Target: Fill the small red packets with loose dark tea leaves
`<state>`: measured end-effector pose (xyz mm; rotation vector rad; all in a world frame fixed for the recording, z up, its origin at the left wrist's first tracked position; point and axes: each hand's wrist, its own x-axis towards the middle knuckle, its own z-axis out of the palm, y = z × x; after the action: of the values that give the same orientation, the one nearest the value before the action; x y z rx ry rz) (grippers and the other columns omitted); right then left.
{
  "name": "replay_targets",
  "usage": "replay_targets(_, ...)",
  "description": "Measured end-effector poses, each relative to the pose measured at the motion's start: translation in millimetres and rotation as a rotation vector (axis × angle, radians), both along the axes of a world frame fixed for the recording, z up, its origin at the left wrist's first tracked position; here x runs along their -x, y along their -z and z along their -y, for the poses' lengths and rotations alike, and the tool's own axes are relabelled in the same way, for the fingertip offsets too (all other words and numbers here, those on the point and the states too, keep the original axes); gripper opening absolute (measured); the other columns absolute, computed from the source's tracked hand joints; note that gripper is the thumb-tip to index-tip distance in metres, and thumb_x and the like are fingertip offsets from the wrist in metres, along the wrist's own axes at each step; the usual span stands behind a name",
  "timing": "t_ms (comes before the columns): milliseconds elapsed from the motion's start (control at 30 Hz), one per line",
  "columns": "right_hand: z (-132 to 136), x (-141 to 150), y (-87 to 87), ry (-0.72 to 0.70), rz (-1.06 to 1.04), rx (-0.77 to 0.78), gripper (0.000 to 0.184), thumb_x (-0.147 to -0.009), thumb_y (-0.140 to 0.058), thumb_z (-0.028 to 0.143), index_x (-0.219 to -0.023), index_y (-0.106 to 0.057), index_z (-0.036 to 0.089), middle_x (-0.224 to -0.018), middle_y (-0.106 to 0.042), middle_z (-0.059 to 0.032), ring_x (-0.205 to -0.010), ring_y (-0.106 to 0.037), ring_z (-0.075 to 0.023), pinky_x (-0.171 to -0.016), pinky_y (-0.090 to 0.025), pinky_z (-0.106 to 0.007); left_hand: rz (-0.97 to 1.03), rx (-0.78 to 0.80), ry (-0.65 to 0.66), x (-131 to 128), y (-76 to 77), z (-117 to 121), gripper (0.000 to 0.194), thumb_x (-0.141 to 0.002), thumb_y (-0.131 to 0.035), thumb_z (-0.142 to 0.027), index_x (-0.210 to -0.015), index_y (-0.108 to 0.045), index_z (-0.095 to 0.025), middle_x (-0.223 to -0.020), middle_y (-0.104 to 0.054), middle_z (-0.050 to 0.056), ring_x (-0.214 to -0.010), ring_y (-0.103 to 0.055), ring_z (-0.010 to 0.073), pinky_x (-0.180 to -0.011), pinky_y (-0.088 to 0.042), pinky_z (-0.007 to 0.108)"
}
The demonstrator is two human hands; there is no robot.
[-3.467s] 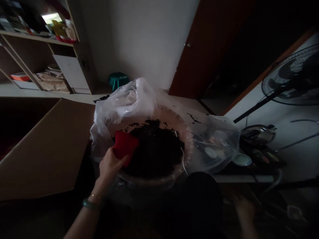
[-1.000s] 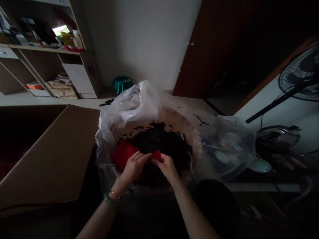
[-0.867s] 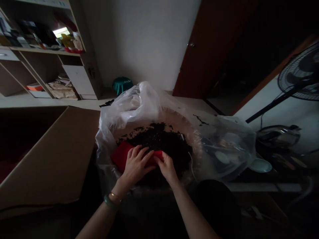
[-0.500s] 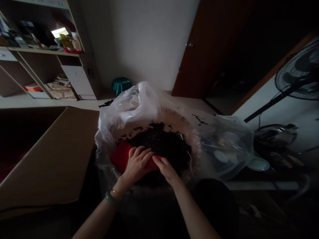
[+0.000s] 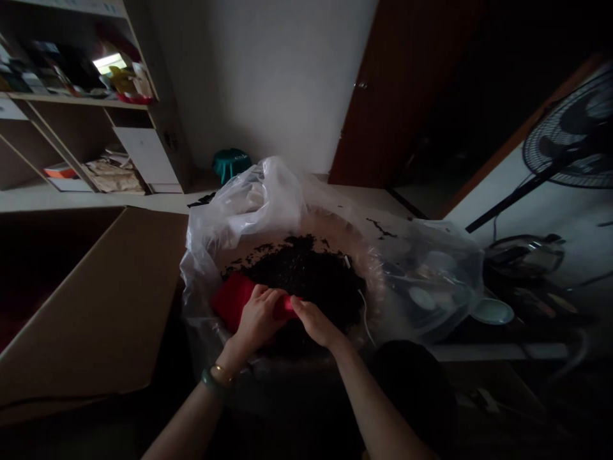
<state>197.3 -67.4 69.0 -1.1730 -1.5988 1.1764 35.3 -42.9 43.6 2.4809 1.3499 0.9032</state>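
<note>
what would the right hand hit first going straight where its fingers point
First the red cloth, right against the right hand; beyond it, probably the left hand, though depth is unclear.

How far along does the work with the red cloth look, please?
Looks done: the tub holds dark, loose material. In hand: the left hand and right hand grip the red cloth over it. Remaining: the cloth is not yet released; anything further cannot be told.
</note>
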Motion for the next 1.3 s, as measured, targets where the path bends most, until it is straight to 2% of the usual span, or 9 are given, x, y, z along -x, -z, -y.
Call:
replay_targets(100,-8,-19,-0.6,0.113,-0.024,-0.012,0.061,-0.092,-0.027,0.059,-0.099,-0.069,0.016,-0.094,-0.071,-0.0084,-0.094,-0.065,-0.0223,-0.086,-0.049,-0.038,0.121,0.021,-0.085,5,4.6,-5,0.039,-0.064,-0.072,-0.018,-0.103,-0.063,-0.021,-0.094,-0.068,0.004,-0.09,-0.056,0.0229,-0.078,-0.05,0.035)
replay_targets(167,-15,-31,7.5,0.237,0.135,-0.077,0.052,-0.084,-0.049,0.056,-0.12,-0.06,0.019,-0.122,-0.061,-0.0131,-0.113,-0.056,-0.0271,-0.092,-0.045,-0.043,0.185,0.032,-0.128,9,7.8,-9,0.041,-0.063,-0.073,-0.019,-0.103,-0.063,-0.02,-0.093,-0.068,0.004,-0.088,-0.057,0.0222,-0.075,-0.052,0.034)
replay_targets(333,-31,-25,30.6,0.218,0.753,-0.021,0.113,-0.043,-0.089,0.035,-0.142,-0.034,0.033,-0.151,-0.022,-0.0196,-0.125,-0.039,-0.0454,-0.089,-0.04,-0.058,0.267,0.041,-0.158,12,9.9,-14,0.044,-0.061,-0.076,-0.026,-0.102,-0.063,-0.02,-0.092,-0.067,0.004,-0.084,-0.059,0.021,-0.069,-0.052,0.031)
replay_targets(533,-46,0,23.3,0.176,0.963,-0.065,0.058,-0.061,-0.077,0.019,-0.115,-0.061,0.033,-0.123,-0.053,-0.0133,-0.106,-0.053,-0.0334,-0.072,-0.048,-0.038,0.282,0.092,-0.185,13,2.8,-18,0.044,-0.06,-0.078,-0.027,-0.102,-0.063,-0.02,-0.088,-0.067,0.003,-0.08,-0.06,0.0199,-0.068,-0.052,0.03)
replay_targets(633,-53,-10,21.8,0.174,0.851,-0.13,0.037,-0.065,-0.069,0.01,-0.097,-0.069,0.028,-0.101,-0.06,-0.0059,-0.089,-0.06,-0.0203,-0.07,-0.048,-0.029,0.292,0.089,-0.212,11,1.0,-21,0.054,-0.062,-0.077,-0.028,-0.112,-0.058,-0.02,-0.095,-0.066,0.004,-0.083,-0.06,0.0198,-0.073,-0.051,0.031)
replay_targets(767,-62,-32,14.3,0.229,0.501,-0.144,0.027,-0.065,-0.068,0.011,-0.091,-0.07,0.02,-0.091,-0.066,-0.0042,-0.087,-0.063,-0.0193,-0.08,-0.05,-0.032,0.229,0.028,-0.179,4,-1.0,-25,0.069,-0.069,-0.073,-0.027,-0.131,-0.043,-0.024,-0.112,-0.062,0.006,-0.094,-0.06,0.0207,-0.082,-0.05,0.033)
replay_targets(1000,-73,-52,-34.4,0.199,-0.067,0.236,0.032,-0.061,-0.074,0.029,-0.09,-0.065,0.02,-0.085,-0.066,0.0007,-0.062,-0.061,-0.0123,-0.04,-0.047,-0.018,-0.062,0.068,-0.101,-14,-6.6,-28,0.054,-0.075,-0.068,-0.026,-0.124,-0.046,-0.028,-0.113,-0.053,0.005,-0.096,-0.06,0.0197,-0.074,-0.052,0.028)
replay_targets(1133,-77,-45,-52.5,0.134,-0.191,0.356,0.029,-0.06,-0.076,0.025,-0.086,-0.065,0.021,-0.084,-0.064,0.0012,-0.062,-0.063,-0.0114,-0.04,-0.048,-0.016,-0.128,0.119,-0.068,-19,-13.5,-32,0.05,-0.073,-0.069,-0.031,-0.116,-0.045,-0.024,-0.11,-0.049,0.006,-0.093,-0.059,0.0202,-0.071,-0.052,0.03)
replay_targets(1300,-83,-31,-51.4,0.136,-0.256,0.446,0.022,-0.062,-0.074,0.019,-0.082,-0.065,0.022,-0.081,-0.064,0.002,-0.073,-0.061,-0.0124,-0.049,-0.055,-0.019,-0.135,0.179,0.014,-16,-27.5,-37,0.048,-0.07,-0.067,-0.033,-0.11,-0.045,-0.021,-0.106,-0.046,0.006,-0.085,-0.059,0.021,-0.071,-0.052,0.034)
